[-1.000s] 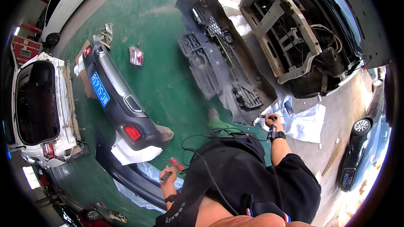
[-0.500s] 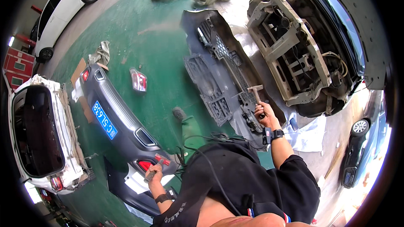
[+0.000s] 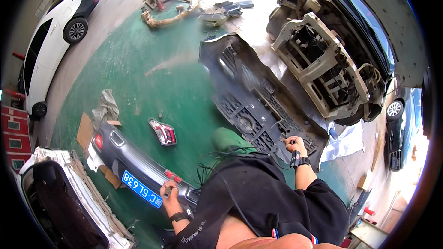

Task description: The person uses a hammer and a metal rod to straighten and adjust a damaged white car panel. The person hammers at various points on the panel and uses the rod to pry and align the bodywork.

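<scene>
My left hand (image 3: pixel 170 192) grips the handle of a red-headed hammer (image 3: pixel 172 176), held over the near end of a dark grey rear bumper (image 3: pixel 146 157) with a blue plate on it. My right hand (image 3: pixel 295 144) is closed on a second hammer (image 3: pixel 284 138). Its head is hard to make out against the large dark plastic and metal panel (image 3: pixel 256 93) lying behind it. Whether that hammer touches the panel, I cannot tell. A loose tail light (image 3: pixel 163 132) lies on the green floor between the bumper and the panel.
A car with its front stripped to the frame (image 3: pixel 323 64) stands at the right. At the lower left is a white car's rear body (image 3: pixel 69 189). Black cables (image 3: pixel 217 166) hang by my waist. Farther off are a white car (image 3: pixel 50 50), metal parts (image 3: pixel 226 11) and cardboard (image 3: pixel 85 131).
My view has turned and I have moved forward, so the panel, bumper and tail light appear lower. The right hammer's head has tipped down nearer my hand. Both hands keep their grip.
</scene>
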`<state>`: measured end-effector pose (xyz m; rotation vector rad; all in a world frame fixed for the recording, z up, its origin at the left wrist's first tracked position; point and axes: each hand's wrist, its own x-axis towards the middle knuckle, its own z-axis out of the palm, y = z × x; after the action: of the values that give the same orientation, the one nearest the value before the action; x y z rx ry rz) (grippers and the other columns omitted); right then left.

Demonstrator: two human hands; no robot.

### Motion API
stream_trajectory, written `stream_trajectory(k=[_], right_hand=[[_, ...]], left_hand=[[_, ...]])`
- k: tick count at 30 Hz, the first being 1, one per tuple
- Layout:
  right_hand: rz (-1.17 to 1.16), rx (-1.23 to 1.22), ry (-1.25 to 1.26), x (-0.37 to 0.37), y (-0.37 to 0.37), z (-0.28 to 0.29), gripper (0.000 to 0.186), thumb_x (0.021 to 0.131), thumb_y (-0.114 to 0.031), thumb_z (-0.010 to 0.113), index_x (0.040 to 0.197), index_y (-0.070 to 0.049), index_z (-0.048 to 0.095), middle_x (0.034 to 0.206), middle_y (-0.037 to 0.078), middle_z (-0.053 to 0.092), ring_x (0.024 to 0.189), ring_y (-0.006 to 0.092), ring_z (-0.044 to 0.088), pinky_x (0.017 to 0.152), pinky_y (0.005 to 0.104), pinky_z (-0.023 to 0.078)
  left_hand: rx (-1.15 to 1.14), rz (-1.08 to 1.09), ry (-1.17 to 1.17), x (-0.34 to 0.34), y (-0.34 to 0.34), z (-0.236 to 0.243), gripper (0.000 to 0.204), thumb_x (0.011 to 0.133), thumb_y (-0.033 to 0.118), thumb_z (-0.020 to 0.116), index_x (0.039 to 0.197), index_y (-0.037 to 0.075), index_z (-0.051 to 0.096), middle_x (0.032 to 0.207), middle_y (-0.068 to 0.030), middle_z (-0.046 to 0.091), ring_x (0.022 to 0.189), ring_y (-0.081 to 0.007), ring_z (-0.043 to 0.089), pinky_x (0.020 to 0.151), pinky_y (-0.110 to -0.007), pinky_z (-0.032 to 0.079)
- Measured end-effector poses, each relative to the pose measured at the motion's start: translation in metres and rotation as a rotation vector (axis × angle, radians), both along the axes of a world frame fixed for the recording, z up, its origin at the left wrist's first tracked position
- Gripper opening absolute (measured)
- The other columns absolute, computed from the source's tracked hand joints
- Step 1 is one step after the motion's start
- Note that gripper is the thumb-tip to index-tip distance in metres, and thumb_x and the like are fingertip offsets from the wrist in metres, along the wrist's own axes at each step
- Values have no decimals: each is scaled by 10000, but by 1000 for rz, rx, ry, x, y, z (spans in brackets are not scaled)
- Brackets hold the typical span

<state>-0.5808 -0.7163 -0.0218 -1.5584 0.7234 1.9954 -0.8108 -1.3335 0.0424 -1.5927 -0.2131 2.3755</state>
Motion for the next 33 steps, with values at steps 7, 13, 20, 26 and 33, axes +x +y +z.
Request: stream_trajectory(k=[7, 13, 20, 26, 33], right_hand=[[-70, -39, 34, -139, -14, -25, 218, 829, 5, 494, 670, -72, 366, 543, 0, 403, 404, 88, 423, 386, 190, 404], [-190, -106, 179, -278, 3, -23, 211, 839, -28, 540, 684, -49, 398, 548, 3, 417, 414, 94, 430, 387, 199, 404], [-108, -28, 389, -410, 22, 16, 161, 863, -70, 537, 749, -25, 434, 603, 12, 459, 431, 73, 434, 387, 172, 393], [-151, 131, 419, -484, 14, 51, 154, 857, -67, 547, 728, -47, 465, 585, -11, 469, 438, 50, 443, 380, 154, 389], [-484, 233, 177, -541, -37, 23, 214, 831, -36, 556, 656, -71, 439, 550, -11, 464, 417, 61, 450, 380, 166, 396]], left_hand=[[149, -63, 39, -202, -4, 0, 395, 892, 87, 529, 1135, -121, 297, 731, -60, 447, 535, -124, 500, 462, -249, 501], [109, -207, -154, -362, 32, 14, 344, 872, 44, 519, 1099, -108, 310, 742, -67, 436, 506, -123, 479, 448, -243, 506], [178, -299, -193, -513, 81, 20, 313, 860, 65, 557, 1026, -95, 345, 748, -78, 447, 501, -129, 485, 436, -242, 502], [150, -482, -212, -665, 136, 14, 315, 853, 44, 555, 1026, -108, 340, 764, -89, 435, 504, -131, 482, 450, -236, 502], [128, -699, -237, -842, 202, -1, 281, 895, 86, 530, 998, -109, 354, 729, -76, 455, 488, -136, 481, 439, -245, 488]])
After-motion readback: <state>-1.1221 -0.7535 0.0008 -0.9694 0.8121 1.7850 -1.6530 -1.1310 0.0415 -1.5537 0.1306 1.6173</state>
